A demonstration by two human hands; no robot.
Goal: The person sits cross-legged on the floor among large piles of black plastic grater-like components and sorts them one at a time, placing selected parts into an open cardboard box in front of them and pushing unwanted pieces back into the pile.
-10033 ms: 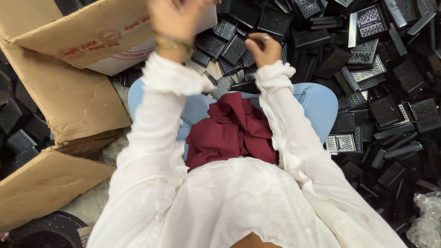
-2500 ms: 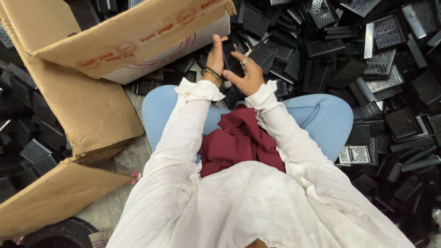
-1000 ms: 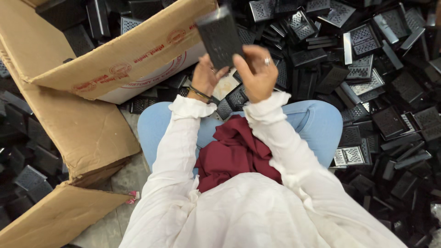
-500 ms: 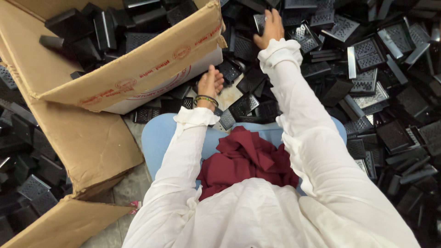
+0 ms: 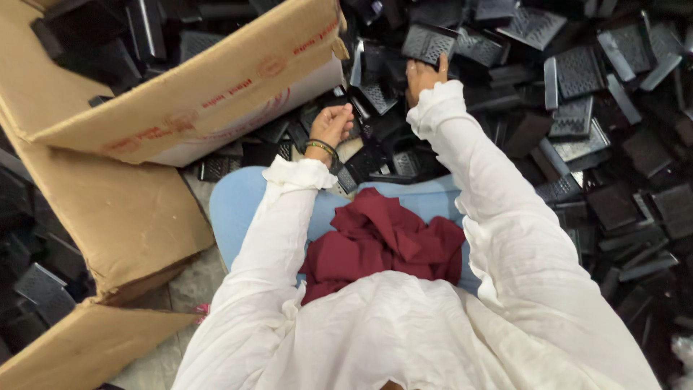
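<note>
The right hand (image 5: 422, 74) is reaching out over the pile of black parts (image 5: 577, 108), fingers clamped on 1 grille plate (image 5: 429, 42) and holding it above the heap, just right of the box (image 5: 180, 108). The left hand (image 5: 330, 126) is hanging loosely curled and holding nothing, with a bangle (image 5: 320, 147) at the wrist, close to the box's lower edge and above more parts. The box is lying tilted, showing black parts inside. A red cloth (image 5: 382, 242) is lying in the lap on blue fabric (image 5: 238, 209).
</note>
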